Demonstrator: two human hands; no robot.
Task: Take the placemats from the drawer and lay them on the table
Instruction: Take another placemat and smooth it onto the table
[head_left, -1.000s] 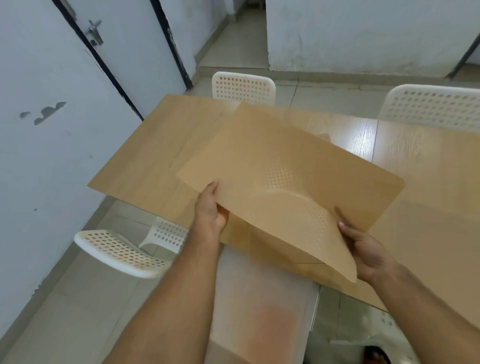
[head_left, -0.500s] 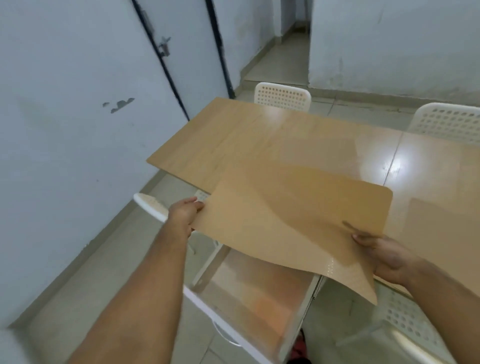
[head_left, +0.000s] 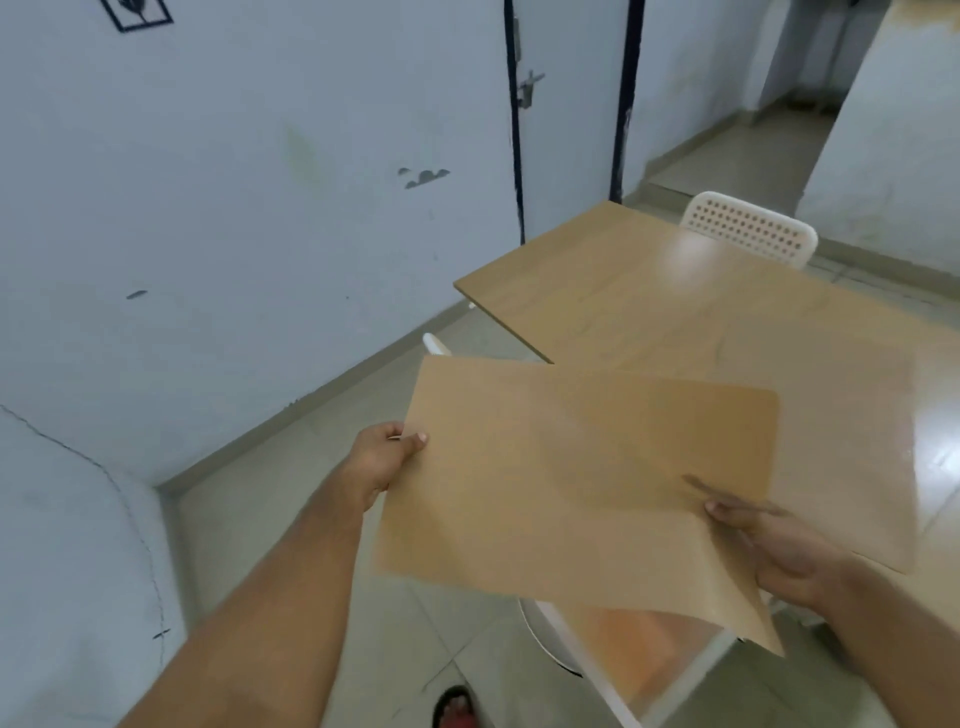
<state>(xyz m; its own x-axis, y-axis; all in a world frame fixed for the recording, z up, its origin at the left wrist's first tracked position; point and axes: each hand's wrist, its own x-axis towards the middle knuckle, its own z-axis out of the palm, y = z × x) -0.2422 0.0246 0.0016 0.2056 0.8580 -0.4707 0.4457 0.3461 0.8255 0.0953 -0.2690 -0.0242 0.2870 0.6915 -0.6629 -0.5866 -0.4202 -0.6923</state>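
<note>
A thin tan placemat (head_left: 561, 483) is held in the air in front of me, mostly over the floor beside the near edge of the wooden table (head_left: 649, 301). My left hand (head_left: 382, 460) pinches its left edge, thumb on top. My right hand (head_left: 774, 545) grips its right near part, and the near right corner droops down. Another tan placemat (head_left: 857, 441) lies flat on the table to the right. Below the held mat, the white open drawer (head_left: 639, 649) shows its pale orange-tinted bottom.
A white perforated chair (head_left: 748, 234) stands at the table's far side. Another white chair edge (head_left: 434, 343) peeks out past the mat's far left corner. A pale wall and a door run along the left. A red sandal (head_left: 457, 709) is on the tiled floor.
The view has swung left and back from the table. The placemat, held in both hands, has come off the tabletop and now hangs level over the floor and drawer.
</note>
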